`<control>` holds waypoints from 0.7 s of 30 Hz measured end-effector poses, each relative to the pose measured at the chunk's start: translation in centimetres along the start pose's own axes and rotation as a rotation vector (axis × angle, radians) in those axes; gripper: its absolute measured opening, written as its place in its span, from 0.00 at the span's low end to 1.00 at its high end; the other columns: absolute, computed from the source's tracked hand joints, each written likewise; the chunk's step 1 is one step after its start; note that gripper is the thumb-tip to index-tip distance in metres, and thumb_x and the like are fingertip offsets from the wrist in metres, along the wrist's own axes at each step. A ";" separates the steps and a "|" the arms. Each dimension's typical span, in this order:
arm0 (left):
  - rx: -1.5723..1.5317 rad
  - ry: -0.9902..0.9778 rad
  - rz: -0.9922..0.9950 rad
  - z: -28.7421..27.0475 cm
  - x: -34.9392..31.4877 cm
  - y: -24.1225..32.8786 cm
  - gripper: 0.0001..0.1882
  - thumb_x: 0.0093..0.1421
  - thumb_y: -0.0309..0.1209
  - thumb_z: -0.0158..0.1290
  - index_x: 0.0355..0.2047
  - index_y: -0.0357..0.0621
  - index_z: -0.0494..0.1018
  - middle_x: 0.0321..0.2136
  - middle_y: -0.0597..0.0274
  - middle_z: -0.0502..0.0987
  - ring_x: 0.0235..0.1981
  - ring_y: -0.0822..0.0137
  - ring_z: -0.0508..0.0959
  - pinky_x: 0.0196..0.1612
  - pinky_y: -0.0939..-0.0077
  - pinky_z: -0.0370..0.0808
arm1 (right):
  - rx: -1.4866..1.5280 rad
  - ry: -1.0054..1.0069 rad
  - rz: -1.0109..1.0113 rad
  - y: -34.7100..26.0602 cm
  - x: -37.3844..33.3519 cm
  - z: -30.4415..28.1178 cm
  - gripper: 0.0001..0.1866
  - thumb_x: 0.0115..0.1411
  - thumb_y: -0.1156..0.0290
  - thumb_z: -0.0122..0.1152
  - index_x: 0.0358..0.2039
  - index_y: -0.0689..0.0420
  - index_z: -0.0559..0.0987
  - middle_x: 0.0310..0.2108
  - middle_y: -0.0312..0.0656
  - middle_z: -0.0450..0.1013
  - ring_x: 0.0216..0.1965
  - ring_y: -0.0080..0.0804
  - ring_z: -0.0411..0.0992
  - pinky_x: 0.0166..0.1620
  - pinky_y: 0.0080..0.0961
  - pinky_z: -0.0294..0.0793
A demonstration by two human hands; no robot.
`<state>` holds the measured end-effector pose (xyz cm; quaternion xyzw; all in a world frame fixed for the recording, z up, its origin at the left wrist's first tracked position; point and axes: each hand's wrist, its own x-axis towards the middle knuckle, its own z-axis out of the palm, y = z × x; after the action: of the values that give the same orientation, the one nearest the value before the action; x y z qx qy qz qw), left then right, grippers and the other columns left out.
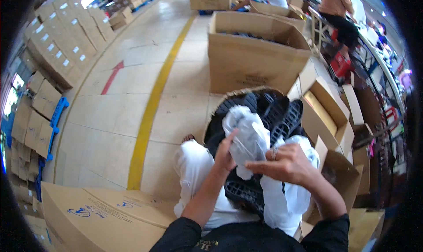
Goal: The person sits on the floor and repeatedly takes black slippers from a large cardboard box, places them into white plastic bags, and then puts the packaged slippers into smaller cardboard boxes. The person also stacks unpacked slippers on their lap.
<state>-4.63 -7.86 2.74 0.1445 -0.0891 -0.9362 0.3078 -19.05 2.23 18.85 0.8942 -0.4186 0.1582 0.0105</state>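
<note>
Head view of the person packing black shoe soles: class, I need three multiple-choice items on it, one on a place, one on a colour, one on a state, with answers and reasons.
1. Where does the clear plastic bag sit?
A. on the floor by the yellow line
B. between the two hands, above the lap
C. inside the big open carton

2. What colour is the straight floor line?
A. yellow
B. blue
C. white

3. How is the left hand?
A. flat on the floor
B. inside a carton
C. closed on the bag's edge

Answers: 1 B, the bag is held up between the left hand and the right hand, over a black sole. 2 A, the long stripe is yellow. 3 C, its fingers grip the bag.
</note>
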 end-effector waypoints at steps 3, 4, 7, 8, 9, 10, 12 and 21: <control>-0.027 0.008 -0.060 0.7 0.0 -0.9 0.20 0.62 0.39 0.42 0.50 0.40 0.63 0.45 0.56 0.72 0.45 0.60 0.73 0.52 0.61 0.67 | -0.072 -0.066 -0.024 -0.7 -0.2 0.0 0.24 0.49 0.63 0.57 0.50 0.38 0.71 0.16 0.29 0.64 0.16 0.20 0.64 0.17 0.21 0.63; -0.011 0.005 -0.078 0.3 0.2 -1.0 0.20 0.62 0.39 0.42 0.50 0.41 0.63 0.45 0.56 0.72 0.45 0.61 0.73 0.51 0.61 0.68 | -0.103 -0.046 -0.034 -0.8 -0.6 0.5 0.27 0.49 0.63 0.56 0.53 0.38 0.68 0.17 0.28 0.63 0.16 0.19 0.63 0.19 0.18 0.64; 0.016 -0.025 -0.116 0.3 0.3 -1.5 0.21 0.62 0.40 0.42 0.50 0.41 0.62 0.44 0.56 0.72 0.44 0.62 0.73 0.51 0.62 0.69 | -0.258 0.061 -0.088 0.0 -1.4 1.9 0.28 0.44 0.58 0.64 0.49 0.33 0.72 0.13 0.26 0.57 0.12 0.15 0.57 0.16 0.16 0.56; 0.021 -0.038 -0.126 0.5 0.4 -1.7 0.21 0.62 0.40 0.42 0.50 0.41 0.62 0.44 0.56 0.72 0.44 0.62 0.73 0.50 0.63 0.69 | -0.211 0.093 -0.056 -0.1 -1.6 1.6 0.28 0.42 0.62 0.66 0.47 0.34 0.73 0.12 0.26 0.56 0.13 0.14 0.58 0.17 0.16 0.57; 0.031 -0.048 -0.141 0.7 0.4 -1.7 0.21 0.62 0.40 0.43 0.50 0.41 0.62 0.44 0.56 0.72 0.44 0.62 0.74 0.49 0.64 0.70 | -0.174 0.091 -0.037 -0.1 -1.6 1.2 0.28 0.42 0.64 0.64 0.48 0.36 0.73 0.13 0.26 0.58 0.14 0.15 0.60 0.17 0.16 0.59; 0.041 -0.057 -0.155 0.9 0.4 -1.8 0.21 0.62 0.40 0.43 0.50 0.41 0.62 0.44 0.56 0.72 0.44 0.62 0.74 0.49 0.64 0.70 | -0.137 0.089 -0.019 0.0 -1.7 0.8 0.27 0.42 0.65 0.63 0.48 0.38 0.73 0.14 0.26 0.60 0.15 0.16 0.61 0.18 0.17 0.61; 0.119 -0.042 -0.165 1.0 0.6 -2.0 0.22 0.62 0.44 0.42 0.50 0.41 0.62 0.44 0.56 0.71 0.41 0.64 0.75 0.43 0.67 0.74 | -0.120 0.170 0.041 0.3 -2.0 1.0 0.25 0.39 0.70 0.63 0.43 0.41 0.77 0.13 0.26 0.59 0.14 0.17 0.61 0.18 0.18 0.62; 0.882 0.107 0.262 2.3 0.2 -2.4 0.22 0.59 0.48 0.45 0.37 0.39 0.71 0.25 0.64 0.74 0.21 0.76 0.73 0.24 0.85 0.70 | -0.231 0.670 0.412 2.4 -2.8 -3.2 0.14 0.38 0.77 0.63 0.29 0.52 0.80 0.12 0.35 0.58 0.14 0.27 0.60 0.20 0.24 0.59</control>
<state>-6.87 -5.87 4.19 0.2973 -0.4803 -0.7533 0.3369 -23.40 3.18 20.78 0.6835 -0.5773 0.3916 0.2148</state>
